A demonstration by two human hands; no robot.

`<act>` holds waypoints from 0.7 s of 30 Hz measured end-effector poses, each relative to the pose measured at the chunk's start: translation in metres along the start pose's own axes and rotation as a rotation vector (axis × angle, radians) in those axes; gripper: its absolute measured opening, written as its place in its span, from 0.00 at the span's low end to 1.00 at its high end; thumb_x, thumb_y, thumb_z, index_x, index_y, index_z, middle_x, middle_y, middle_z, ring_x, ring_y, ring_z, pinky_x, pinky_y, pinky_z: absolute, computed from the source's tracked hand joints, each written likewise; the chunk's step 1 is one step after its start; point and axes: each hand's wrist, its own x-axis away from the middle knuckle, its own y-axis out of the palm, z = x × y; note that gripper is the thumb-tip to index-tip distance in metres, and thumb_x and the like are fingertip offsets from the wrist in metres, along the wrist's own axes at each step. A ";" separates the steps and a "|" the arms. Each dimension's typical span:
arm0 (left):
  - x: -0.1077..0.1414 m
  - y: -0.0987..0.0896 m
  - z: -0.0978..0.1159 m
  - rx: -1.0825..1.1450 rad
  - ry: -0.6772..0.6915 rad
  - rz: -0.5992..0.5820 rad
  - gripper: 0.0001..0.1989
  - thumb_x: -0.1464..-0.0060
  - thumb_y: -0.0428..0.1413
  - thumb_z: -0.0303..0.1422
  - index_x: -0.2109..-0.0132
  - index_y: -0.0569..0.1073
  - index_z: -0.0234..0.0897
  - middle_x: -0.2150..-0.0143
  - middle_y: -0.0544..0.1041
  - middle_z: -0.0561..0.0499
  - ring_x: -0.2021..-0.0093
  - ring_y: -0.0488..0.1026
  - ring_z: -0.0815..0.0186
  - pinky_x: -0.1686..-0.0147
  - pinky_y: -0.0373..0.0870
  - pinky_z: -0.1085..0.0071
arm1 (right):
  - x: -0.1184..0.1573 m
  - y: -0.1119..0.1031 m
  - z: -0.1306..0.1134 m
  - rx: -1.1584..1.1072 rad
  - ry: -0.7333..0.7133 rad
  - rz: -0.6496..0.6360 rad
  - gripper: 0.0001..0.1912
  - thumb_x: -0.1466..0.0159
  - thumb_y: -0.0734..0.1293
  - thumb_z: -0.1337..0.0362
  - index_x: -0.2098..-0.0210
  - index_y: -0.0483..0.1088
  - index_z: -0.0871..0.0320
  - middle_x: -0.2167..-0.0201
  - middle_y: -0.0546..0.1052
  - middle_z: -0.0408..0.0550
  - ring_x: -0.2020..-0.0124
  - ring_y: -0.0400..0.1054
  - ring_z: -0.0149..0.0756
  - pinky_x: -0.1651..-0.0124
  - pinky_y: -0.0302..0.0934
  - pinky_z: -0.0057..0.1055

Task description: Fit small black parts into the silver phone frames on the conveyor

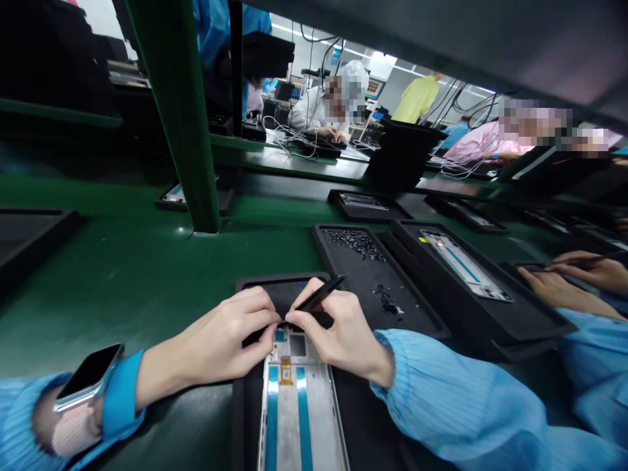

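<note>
A silver metal frame (289,418) with two blue strips and an orange flex piece lies in a black tray (248,418). Over its top end, my left hand (235,337) has thumb and index finger pinched together; whatever lies between them is too small to name. Close beside it, fingertips nearly touching, my right hand (333,324) holds a black pen-like tool (321,292), tilted up to the right, and its thumb and index finger meet at the frame's top edge. The fingers hide that part of the frame.
Behind right, a black tray (353,281) holds many small black parts. Beyond it another tray (520,320) carries a similar frame (466,265). A green post (184,124) stands back left. A co-worker's hands (574,281) are at far right.
</note>
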 end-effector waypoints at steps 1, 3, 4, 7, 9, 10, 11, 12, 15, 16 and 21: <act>0.000 0.000 0.000 -0.002 -0.003 -0.005 0.09 0.45 0.48 0.22 0.65 0.73 0.30 0.67 0.71 0.45 0.65 0.67 0.66 0.67 0.66 0.71 | 0.000 0.000 0.000 -0.005 -0.013 -0.008 0.05 0.42 0.65 0.69 0.74 0.68 0.62 0.76 0.71 0.45 0.74 0.67 0.30 0.70 0.61 0.26; 0.000 -0.001 0.001 -0.004 -0.004 -0.011 0.09 0.44 0.47 0.22 0.65 0.73 0.29 0.67 0.71 0.45 0.65 0.67 0.66 0.67 0.66 0.71 | -0.001 0.000 -0.002 -0.022 -0.023 0.007 0.05 0.41 0.64 0.69 0.74 0.67 0.62 0.77 0.70 0.44 0.75 0.67 0.29 0.71 0.60 0.25; 0.000 -0.001 0.001 -0.002 -0.002 -0.009 0.09 0.44 0.47 0.22 0.64 0.73 0.30 0.66 0.71 0.45 0.64 0.68 0.65 0.67 0.67 0.70 | -0.001 -0.001 -0.002 -0.033 -0.018 0.028 0.06 0.41 0.64 0.69 0.74 0.67 0.62 0.77 0.70 0.44 0.75 0.66 0.29 0.71 0.60 0.25; 0.000 -0.002 0.002 -0.002 -0.002 0.000 0.09 0.45 0.47 0.22 0.64 0.73 0.30 0.66 0.71 0.45 0.64 0.68 0.65 0.67 0.67 0.70 | -0.001 -0.002 -0.003 -0.043 0.024 0.078 0.06 0.40 0.64 0.68 0.74 0.66 0.62 0.77 0.69 0.44 0.75 0.66 0.29 0.71 0.61 0.25; -0.001 -0.003 0.002 -0.006 -0.007 -0.002 0.09 0.45 0.47 0.22 0.65 0.72 0.30 0.66 0.71 0.45 0.65 0.68 0.66 0.67 0.67 0.71 | -0.001 -0.003 -0.003 -0.030 0.036 0.068 0.07 0.40 0.63 0.67 0.74 0.66 0.61 0.76 0.70 0.45 0.74 0.66 0.30 0.70 0.61 0.26; -0.001 -0.003 0.002 -0.009 -0.008 -0.004 0.09 0.45 0.47 0.22 0.65 0.72 0.30 0.66 0.71 0.45 0.65 0.68 0.65 0.67 0.67 0.70 | 0.000 -0.003 -0.002 -0.024 0.037 0.057 0.07 0.40 0.63 0.67 0.74 0.66 0.61 0.76 0.70 0.45 0.73 0.67 0.30 0.69 0.61 0.27; -0.001 -0.003 0.002 -0.012 -0.007 -0.003 0.09 0.45 0.47 0.22 0.65 0.72 0.31 0.66 0.71 0.45 0.65 0.68 0.65 0.67 0.67 0.70 | 0.000 -0.003 -0.002 -0.020 0.037 0.047 0.07 0.40 0.63 0.67 0.74 0.66 0.61 0.76 0.70 0.45 0.73 0.67 0.30 0.69 0.61 0.27; -0.001 -0.002 0.002 -0.014 -0.008 -0.004 0.10 0.44 0.47 0.23 0.65 0.73 0.31 0.66 0.71 0.45 0.64 0.68 0.65 0.67 0.67 0.70 | 0.000 -0.003 -0.001 -0.018 0.037 0.039 0.07 0.40 0.63 0.67 0.74 0.66 0.61 0.76 0.70 0.45 0.73 0.67 0.30 0.69 0.61 0.27; 0.000 -0.001 0.002 -0.018 -0.009 -0.008 0.10 0.44 0.46 0.23 0.65 0.73 0.31 0.67 0.71 0.45 0.65 0.68 0.65 0.67 0.67 0.71 | 0.000 -0.003 -0.001 -0.007 0.037 0.034 0.07 0.40 0.63 0.67 0.74 0.66 0.61 0.77 0.70 0.45 0.74 0.66 0.30 0.69 0.61 0.27; 0.000 -0.001 0.002 -0.019 -0.007 -0.010 0.10 0.44 0.46 0.23 0.65 0.73 0.31 0.67 0.71 0.45 0.65 0.68 0.65 0.67 0.67 0.71 | 0.000 -0.002 -0.001 0.000 0.033 0.033 0.07 0.40 0.63 0.67 0.75 0.66 0.61 0.77 0.70 0.45 0.74 0.66 0.31 0.69 0.61 0.27; -0.003 -0.004 -0.003 -0.031 -0.008 -0.016 0.10 0.44 0.47 0.23 0.63 0.73 0.31 0.66 0.71 0.45 0.65 0.68 0.65 0.67 0.68 0.70 | 0.000 -0.002 -0.002 -0.011 -0.011 -0.017 0.08 0.40 0.63 0.69 0.76 0.66 0.61 0.77 0.70 0.45 0.74 0.66 0.30 0.70 0.60 0.27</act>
